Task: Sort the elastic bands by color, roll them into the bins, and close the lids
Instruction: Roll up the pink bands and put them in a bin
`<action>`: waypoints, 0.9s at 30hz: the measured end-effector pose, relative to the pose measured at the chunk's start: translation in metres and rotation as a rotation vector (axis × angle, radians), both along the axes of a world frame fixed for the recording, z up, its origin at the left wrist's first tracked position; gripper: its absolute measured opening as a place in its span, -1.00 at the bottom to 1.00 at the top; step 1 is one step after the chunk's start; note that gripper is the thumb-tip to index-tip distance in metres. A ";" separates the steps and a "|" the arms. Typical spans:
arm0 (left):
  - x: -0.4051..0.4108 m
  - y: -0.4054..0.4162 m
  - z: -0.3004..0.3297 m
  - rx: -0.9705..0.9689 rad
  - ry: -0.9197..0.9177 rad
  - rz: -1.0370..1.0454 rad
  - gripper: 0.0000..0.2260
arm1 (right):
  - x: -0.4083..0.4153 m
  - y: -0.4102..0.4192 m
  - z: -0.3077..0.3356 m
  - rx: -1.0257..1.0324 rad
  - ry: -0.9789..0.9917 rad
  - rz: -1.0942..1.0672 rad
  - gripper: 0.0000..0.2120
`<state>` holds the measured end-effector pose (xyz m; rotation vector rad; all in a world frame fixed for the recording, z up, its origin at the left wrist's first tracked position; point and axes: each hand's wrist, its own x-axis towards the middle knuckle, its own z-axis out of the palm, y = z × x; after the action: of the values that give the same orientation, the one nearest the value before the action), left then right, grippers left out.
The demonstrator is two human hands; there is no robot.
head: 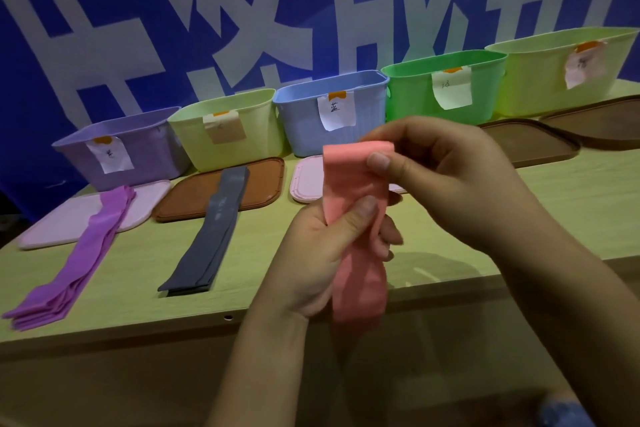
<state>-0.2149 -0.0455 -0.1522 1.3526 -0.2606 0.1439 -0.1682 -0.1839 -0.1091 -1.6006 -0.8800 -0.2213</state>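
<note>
Over the table (571, 204) both hands pinch a pink band (356, 204), right hand (436, 177) at the folded top, left hand (322, 253) lower; a loosened pinch could let the springy roll unwind.

A pale wooden surface (571, 191) runs across the view, its front edge thick and marked by one small round hole (227, 317). Behind it hangs a blue backdrop (145, 3) printed with large white characters, cut off at the top. A blurred blue-grey object (562, 411) sits at the lower right corner
</note>
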 end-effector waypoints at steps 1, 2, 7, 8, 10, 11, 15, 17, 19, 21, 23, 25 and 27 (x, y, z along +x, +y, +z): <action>0.001 -0.003 -0.002 -0.008 -0.024 0.013 -0.83 | 0.001 0.001 0.000 0.016 -0.021 -0.027 -0.90; 0.002 -0.006 -0.004 -0.014 -0.049 0.033 -0.82 | 0.001 0.001 0.000 0.020 -0.046 -0.057 -0.89; 0.001 -0.010 -0.012 0.024 -0.176 0.082 -0.78 | -0.001 0.005 -0.005 -0.019 -0.198 -0.223 -0.84; 0.000 -0.010 -0.013 0.041 -0.188 0.117 -0.76 | -0.002 0.006 -0.007 -0.016 -0.225 -0.243 -0.83; -0.002 -0.012 -0.011 0.057 -0.207 0.198 -0.80 | -0.004 0.007 -0.011 -0.025 -0.307 -0.278 -0.84; -0.003 -0.012 -0.009 0.056 -0.220 0.228 -0.82 | -0.005 0.008 -0.013 -0.038 -0.349 -0.292 -0.85; -0.002 -0.010 -0.010 0.097 -0.246 0.335 -0.40 | -0.007 0.008 -0.022 -0.037 -0.350 -0.227 -0.82; -0.002 -0.012 -0.008 0.116 -0.225 0.404 -0.30 | -0.007 0.008 -0.025 -0.018 -0.332 -0.166 -0.81; -0.004 -0.015 -0.005 0.111 -0.193 0.452 -0.32 | -0.006 0.008 -0.027 -0.022 -0.301 -0.111 -0.80; -0.004 -0.014 -0.006 0.087 -0.181 0.457 -0.43 | -0.006 0.006 -0.027 -0.014 -0.212 -0.045 -0.79; -0.005 -0.014 -0.007 0.107 -0.204 0.447 -0.50 | -0.007 0.002 -0.023 0.048 -0.004 0.115 -0.77; -0.007 -0.013 -0.008 0.145 -0.226 0.408 -0.54 | -0.007 0.000 -0.020 0.089 0.196 0.238 -0.73; -0.006 -0.011 -0.009 0.182 -0.236 0.371 -0.56 | -0.004 0.000 -0.019 0.016 0.277 0.241 -0.73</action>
<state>-0.2212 -0.0567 -0.1617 1.5572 -0.2220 0.6047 -0.1717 -0.1842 -0.1278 -1.4525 -0.8420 0.1602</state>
